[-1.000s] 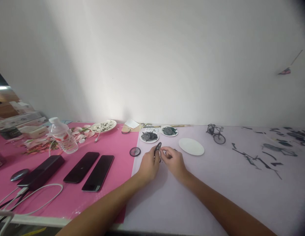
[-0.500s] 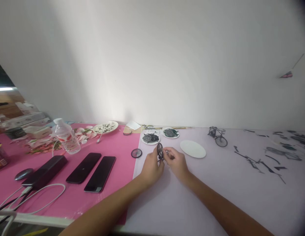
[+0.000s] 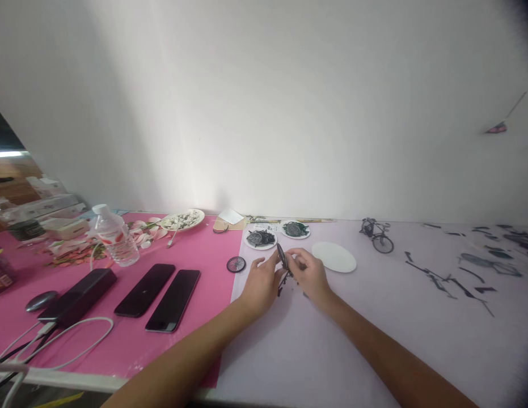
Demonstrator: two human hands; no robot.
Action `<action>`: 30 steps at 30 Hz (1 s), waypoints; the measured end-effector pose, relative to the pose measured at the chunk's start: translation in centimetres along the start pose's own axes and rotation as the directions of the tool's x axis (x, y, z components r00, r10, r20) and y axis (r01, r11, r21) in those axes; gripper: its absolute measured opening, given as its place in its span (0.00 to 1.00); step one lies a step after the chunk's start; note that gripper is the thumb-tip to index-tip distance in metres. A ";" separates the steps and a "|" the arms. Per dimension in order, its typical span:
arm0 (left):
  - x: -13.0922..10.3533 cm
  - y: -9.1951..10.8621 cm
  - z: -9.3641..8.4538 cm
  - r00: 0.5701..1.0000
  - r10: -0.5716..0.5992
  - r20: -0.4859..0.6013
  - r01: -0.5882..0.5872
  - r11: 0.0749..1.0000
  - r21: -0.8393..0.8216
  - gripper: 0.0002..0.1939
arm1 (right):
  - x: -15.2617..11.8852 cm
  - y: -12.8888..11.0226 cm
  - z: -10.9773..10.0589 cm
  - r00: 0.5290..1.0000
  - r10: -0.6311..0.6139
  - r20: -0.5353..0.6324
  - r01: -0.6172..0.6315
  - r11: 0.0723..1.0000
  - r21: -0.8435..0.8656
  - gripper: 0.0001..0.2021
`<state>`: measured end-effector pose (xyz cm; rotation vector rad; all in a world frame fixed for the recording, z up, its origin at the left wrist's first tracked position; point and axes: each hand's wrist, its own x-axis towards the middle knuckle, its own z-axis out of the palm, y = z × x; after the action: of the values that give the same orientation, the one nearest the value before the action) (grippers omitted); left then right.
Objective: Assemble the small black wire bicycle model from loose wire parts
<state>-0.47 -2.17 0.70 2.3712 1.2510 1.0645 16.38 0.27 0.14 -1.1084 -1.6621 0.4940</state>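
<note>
Between both hands, above the pale tabletop, is a small black wheel (image 3: pixel 282 256), seen nearly edge-on, with thin dark parts (image 3: pixel 282 283) hanging below it. My left hand (image 3: pixel 261 286) grips this piece from the left, its fingers closed. From the right, my right hand (image 3: pixel 309 277) pinches the same piece; its fingertips are partly hidden. Another spoked wheel (image 3: pixel 236 264) lies flat to the left, on the pink sheet's edge. Behind the hands are two small plates with dark parts, one on the left (image 3: pixel 246 242) and one on the right (image 3: pixel 284 233).
A white oval plate (image 3: pixel 334 257) and a small model bicycle (image 3: pixel 376 235) are to the right, then scattered dark parts (image 3: pixel 451 277). On the pink sheet (image 3: pixel 212 306) lie two phones (image 3: pixel 173 300), a black power block (image 3: pixel 79 297), cables and a water bottle (image 3: pixel 116 235).
The held wheel has turned from facing the camera to nearly edge-on and moved slightly right. My left fingers have shifted and spread a little; my right hand has rotated around the piece.
</note>
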 end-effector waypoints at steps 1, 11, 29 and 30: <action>0.0 -0.1 0.0 1.000 0.000 0.012 0.000 1.000 0.021 0.22 | 0.0 0.0 0.1 0.999 0.026 0.020 -0.026 0.999 0.031 0.16; 0.7 -0.9 -0.2 0.994 -0.095 0.054 0.084 0.980 0.179 0.19 | -0.1 0.6 0.3 0.997 -0.059 0.045 0.063 0.995 -0.081 0.16; 0.8 -1.8 0.0 0.989 -0.114 0.097 0.084 0.958 0.274 0.17 | 0.7 1.9 -0.8 0.954 -0.233 0.189 0.284 0.904 -0.318 0.12; 0.8 -1.9 0.0 0.989 -0.104 0.105 0.068 0.951 0.302 0.17 | 0.7 2.0 -0.7 0.959 -0.211 0.190 0.261 0.918 -0.297 0.12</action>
<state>-1.33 -0.45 0.09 2.5228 1.5487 0.7378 17.85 1.69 -0.71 -1.0987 -2.0347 0.1571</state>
